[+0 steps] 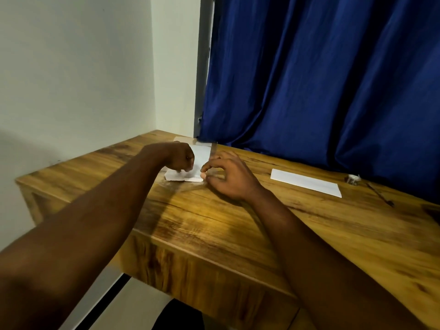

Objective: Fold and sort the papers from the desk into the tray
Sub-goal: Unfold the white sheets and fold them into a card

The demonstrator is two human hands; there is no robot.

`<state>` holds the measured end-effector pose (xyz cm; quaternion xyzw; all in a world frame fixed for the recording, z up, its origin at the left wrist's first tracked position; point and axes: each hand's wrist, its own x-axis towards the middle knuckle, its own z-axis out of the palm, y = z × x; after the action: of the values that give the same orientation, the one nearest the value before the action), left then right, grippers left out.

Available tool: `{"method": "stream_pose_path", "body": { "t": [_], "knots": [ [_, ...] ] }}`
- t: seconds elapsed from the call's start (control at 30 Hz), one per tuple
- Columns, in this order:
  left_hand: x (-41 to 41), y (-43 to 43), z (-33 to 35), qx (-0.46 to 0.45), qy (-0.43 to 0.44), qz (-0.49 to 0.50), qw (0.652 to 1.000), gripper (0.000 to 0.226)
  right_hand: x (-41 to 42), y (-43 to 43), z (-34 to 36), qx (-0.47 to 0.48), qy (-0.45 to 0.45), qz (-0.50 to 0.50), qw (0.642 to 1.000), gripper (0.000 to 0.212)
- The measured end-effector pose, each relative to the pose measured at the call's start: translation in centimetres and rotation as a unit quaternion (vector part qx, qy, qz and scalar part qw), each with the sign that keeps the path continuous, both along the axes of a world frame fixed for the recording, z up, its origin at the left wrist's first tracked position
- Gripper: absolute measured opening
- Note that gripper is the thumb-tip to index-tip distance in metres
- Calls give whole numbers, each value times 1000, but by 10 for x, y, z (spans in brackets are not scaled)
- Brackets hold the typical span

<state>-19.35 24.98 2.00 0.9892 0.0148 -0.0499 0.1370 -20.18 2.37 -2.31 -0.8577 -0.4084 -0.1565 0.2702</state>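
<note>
A folded white paper [198, 160] lies in a clear tray [212, 148] at the desk's far left corner, by the wall and the curtain. My left hand [179, 156] is over the paper's left part, fingers curled down and gripping its near edge. From the right, my right hand [226, 177] pinches the paper's near right corner between thumb and forefinger. The hands hide much of the paper and the tray floor. A second white paper [306, 182], folded into a long strip, lies flat on the desk [214, 222] to the right.
A blue curtain [321, 79] hangs along the desk's back edge. At the far right lie a small clear object [352, 179] and a dark pen [379, 194]. A pale wall [71, 79] closes the left side. The desk's front edge runs diagonally below my arms.
</note>
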Motion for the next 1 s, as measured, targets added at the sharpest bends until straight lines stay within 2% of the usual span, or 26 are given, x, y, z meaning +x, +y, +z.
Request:
{"method": "stream_pose_path", "body": {
  "t": [0.1, 0.3, 0.43, 0.6, 0.83, 0.9, 1.0],
  "knots": [
    [-1, 3, -2, -17, -31, -16, 999, 22, 2, 15, 0, -24, -2, -54, 998, 30],
    [-3, 7, -12, -44, -129, -54, 989, 22, 1, 39, 3, -181, 10, -178, 967, 39],
    [-3, 8, -19, -37, -174, -88, 980, 22, 1, 50, -2, -203, 57, -245, 946, 29],
    [-5, 11, -21, -57, -214, -94, 971, 28, 0, 59, -7, -204, -8, -261, 943, 20],
    [-6, 12, -22, -44, -191, -61, 979, 45, 2, 62, -9, -184, -9, -260, 948, 15],
    [-7, 13, -24, -32, -176, -46, 983, 41, 2, 62, -10, -188, -22, -252, 949, 18],
    [-7, 17, -27, -18, -170, 0, 985, 27, 2, 61, -18, -190, -25, -223, 956, 33]
  ]
}}
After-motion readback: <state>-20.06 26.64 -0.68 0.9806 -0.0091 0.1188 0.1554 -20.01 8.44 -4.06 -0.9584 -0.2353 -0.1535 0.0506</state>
